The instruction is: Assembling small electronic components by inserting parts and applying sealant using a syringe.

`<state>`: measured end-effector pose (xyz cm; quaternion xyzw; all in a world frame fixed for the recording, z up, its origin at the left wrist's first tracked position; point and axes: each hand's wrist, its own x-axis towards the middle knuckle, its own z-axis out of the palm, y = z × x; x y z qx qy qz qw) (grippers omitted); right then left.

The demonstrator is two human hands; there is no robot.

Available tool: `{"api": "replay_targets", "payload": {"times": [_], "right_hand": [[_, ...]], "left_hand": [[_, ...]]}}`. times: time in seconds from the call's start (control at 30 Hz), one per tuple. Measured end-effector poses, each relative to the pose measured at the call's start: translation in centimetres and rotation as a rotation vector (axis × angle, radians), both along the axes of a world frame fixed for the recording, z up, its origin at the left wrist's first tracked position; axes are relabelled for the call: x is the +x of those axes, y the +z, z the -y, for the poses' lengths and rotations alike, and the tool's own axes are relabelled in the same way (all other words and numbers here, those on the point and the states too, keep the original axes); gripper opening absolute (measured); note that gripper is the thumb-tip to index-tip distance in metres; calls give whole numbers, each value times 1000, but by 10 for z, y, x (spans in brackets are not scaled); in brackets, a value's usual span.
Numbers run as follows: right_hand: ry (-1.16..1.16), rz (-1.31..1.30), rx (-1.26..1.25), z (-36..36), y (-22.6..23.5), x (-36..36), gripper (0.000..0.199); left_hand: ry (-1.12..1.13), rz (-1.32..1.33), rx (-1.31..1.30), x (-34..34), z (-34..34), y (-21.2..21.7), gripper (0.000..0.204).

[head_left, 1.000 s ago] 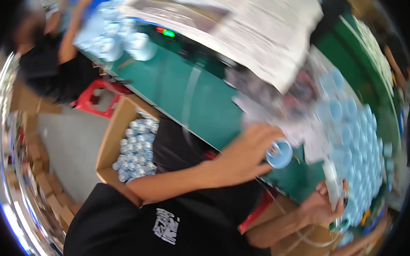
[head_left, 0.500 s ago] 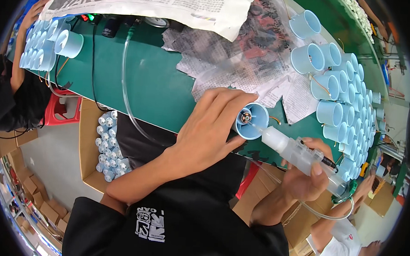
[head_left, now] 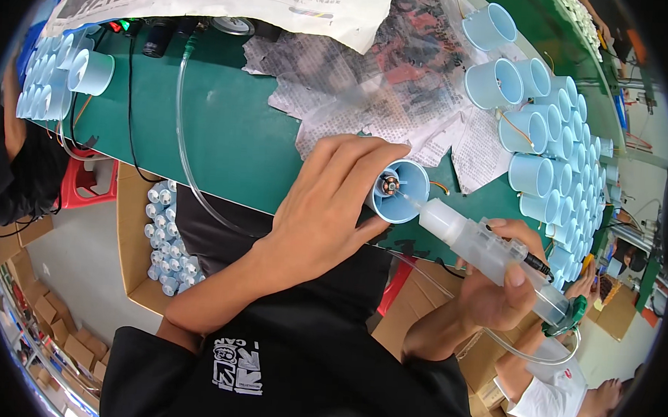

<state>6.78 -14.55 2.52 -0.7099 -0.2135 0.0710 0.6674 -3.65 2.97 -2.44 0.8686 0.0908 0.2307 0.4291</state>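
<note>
My left hand (head_left: 326,208) grips a light-blue plastic cup (head_left: 399,190) at the near edge of the green table (head_left: 226,122), with the cup's open mouth turned toward me and a small motor part visible inside. My right hand (head_left: 498,279) holds a clear syringe-like dispenser (head_left: 488,256). Its thin tip reaches into the cup's mouth. A clear tube runs from the dispenser's back end.
Several matching blue cups (head_left: 535,128) stand in rows at the right of the table, more (head_left: 56,84) at the far left. Newspaper sheets (head_left: 377,84) cover the middle. A cardboard box of small parts (head_left: 161,238) sits on the floor. Another person (head_left: 557,386) works at lower right.
My head has swung, so the view has settled over the table. The cup stayed in my left hand, and the dispenser tip has come up to the cup and entered its mouth.
</note>
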Motion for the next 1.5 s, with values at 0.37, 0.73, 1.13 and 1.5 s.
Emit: {"api": "replay_targets", "payload": {"times": [0.37,0.73,1.13,1.5], "right_hand": [[46,10,-5,1,2,-3,56],[181,128,4,22,-13,6,56],[-191,-813,694,0,-30,-17,21],[16,-676,228,-21,-39,-24,67]], "left_hand": [[-3,-1,10,-2,0,0,70],[30,-5,-40,0,2,-2,68],[77,34,35,2,7,1,66],[33,19,-90,-7,1,-1,69]]}}
